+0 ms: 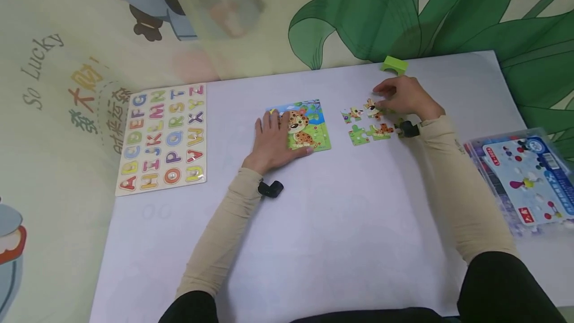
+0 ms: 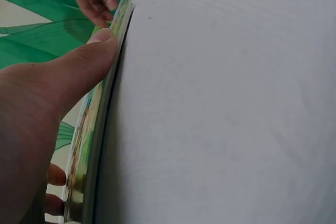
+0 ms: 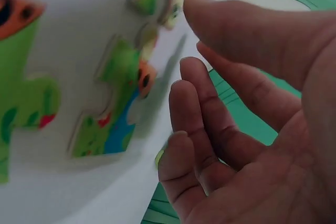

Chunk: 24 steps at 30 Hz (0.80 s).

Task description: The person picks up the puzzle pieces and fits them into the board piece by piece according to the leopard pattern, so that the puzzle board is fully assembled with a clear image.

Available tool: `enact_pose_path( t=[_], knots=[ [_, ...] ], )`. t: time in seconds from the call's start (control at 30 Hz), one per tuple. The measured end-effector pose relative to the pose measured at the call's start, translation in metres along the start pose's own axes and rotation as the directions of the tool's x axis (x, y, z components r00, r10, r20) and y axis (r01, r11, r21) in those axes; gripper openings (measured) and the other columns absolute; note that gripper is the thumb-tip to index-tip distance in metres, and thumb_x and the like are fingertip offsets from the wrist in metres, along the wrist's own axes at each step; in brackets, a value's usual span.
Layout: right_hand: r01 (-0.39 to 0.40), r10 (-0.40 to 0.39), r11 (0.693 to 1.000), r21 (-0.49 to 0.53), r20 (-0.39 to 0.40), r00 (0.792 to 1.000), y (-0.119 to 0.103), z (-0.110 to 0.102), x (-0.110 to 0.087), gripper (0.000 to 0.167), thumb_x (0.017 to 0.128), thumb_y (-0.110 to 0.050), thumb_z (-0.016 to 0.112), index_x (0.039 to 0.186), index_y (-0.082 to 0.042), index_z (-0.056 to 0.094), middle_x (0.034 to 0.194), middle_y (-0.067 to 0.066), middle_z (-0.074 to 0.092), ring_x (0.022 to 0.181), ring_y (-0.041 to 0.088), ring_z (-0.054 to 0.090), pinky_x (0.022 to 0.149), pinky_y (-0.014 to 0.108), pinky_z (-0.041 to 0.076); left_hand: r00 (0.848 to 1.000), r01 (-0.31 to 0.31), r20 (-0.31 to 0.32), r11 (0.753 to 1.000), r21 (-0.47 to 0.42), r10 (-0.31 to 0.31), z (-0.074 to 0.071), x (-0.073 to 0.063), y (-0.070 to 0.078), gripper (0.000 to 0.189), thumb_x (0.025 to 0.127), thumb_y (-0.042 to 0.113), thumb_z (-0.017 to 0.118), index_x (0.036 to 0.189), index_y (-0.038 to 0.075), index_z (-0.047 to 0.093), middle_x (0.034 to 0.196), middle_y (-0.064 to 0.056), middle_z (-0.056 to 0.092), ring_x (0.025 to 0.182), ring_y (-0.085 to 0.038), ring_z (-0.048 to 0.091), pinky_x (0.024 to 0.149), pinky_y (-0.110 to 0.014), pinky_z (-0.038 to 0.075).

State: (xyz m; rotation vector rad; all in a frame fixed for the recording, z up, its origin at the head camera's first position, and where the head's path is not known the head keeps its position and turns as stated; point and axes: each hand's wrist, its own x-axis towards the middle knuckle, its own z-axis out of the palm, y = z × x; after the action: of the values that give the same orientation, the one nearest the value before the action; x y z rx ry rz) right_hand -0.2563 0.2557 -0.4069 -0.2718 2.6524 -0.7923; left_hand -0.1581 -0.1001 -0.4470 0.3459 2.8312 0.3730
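Short of the far edge of the white table (image 1: 336,243), the left hand (image 1: 273,141) lies spread on a picture board (image 1: 314,128); from there toward the far right corner lie loose puzzle pieces (image 1: 358,136). They look light, thin and stiff, best lifted by their cut edges, sparing the knobs. Green, with orange spotted animals, they sit beneath the right hand (image 1: 405,94), loosely curved, thumb apart; whether it touches one, I can't tell.

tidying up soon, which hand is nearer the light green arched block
Right. The right hand is just on the near side of the light green arched block; the left hand is farther off, on the flat colourful leopard picture.
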Motion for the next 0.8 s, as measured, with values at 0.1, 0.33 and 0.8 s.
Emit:
enact_pose_path(
  t=[0.1, 0.33, 0.8],
  knots=[
    [0.020, -0.020, 1.000, -0.019, 0.017, 1.000, 0.000, 0.003, -0.001, 0.050, 0.096, -0.018, 0.078, 0.140, 0.002, 0.064, 0.139, 0.030, 0.062, 0.127, 0.044, 0.057, 0.109, 0.060, 0.046, 1.000, -0.015, 0.005, 1.000, -0.022, 0.015, 0.000, -0.002, -0.006, 0.123, 0.086, 0.080, 0.066, 0.170, 0.005, 0.014, 0.174, -0.025, 0.014, 0.163, -0.045, 0.007, 0.133, -0.061, 0.009],
    [0.122, -0.121, 0.993, -0.004, 0.056, 0.991, -0.015, 0.019, 0.005, 0.049, 0.093, -0.017, 0.083, 0.137, -0.002, 0.068, 0.136, 0.025, 0.065, 0.125, 0.039, 0.056, 0.108, 0.055, 0.045, 0.996, -0.075, 0.044, 0.995, -0.065, 0.078, -0.005, -0.004, -0.022, 0.125, 0.087, 0.074, 0.071, 0.171, 0.005, 0.008, 0.176, -0.021, 0.010, 0.165, -0.041, 0.004, 0.135, -0.052, 0.007],
    [0.145, -0.141, 0.988, -0.061, 0.063, 0.988, -0.023, 0.033, 0.009, 0.037, 0.093, -0.015, 0.083, 0.124, 0.000, 0.069, 0.124, 0.023, 0.068, 0.114, 0.036, 0.058, 0.104, 0.053, 0.048, 0.981, -0.187, -0.003, 0.952, -0.241, 0.192, -0.008, -0.010, -0.048, 0.113, 0.090, 0.056, 0.078, 0.170, 0.007, 0.017, 0.177, -0.016, 0.008, 0.165, -0.036, 0.007, 0.135, -0.052, 0.009]
  ],
)
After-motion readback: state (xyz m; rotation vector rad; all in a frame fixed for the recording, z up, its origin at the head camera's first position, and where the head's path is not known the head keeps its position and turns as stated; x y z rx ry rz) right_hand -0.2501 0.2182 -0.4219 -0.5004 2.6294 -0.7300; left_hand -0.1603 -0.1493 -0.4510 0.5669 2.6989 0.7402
